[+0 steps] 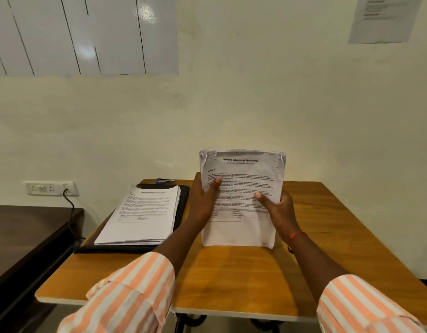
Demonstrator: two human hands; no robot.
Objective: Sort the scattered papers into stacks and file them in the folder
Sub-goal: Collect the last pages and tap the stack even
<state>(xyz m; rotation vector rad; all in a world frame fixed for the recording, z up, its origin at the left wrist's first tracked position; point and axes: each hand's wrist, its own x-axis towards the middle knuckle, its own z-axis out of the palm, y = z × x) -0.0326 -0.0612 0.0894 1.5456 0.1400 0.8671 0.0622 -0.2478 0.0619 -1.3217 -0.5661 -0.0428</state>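
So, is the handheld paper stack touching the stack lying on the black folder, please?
Apart. The head view shows the left hand and black folder rim between the held stack and the folder stack.

Open desktop [339, 236] R & front of upright sheaf [241, 205]; folder [116, 249] + stack [143, 212] at L.

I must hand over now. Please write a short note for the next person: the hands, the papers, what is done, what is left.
Left grip: holds the left edge of the upright stack.
Right grip: holds its right edge.
The stack's lower edge rests on the table, right of the folder.
The second stack lies flat on the folder.
Done: papers are in two stacks.
Left: file the held stack in the folder.
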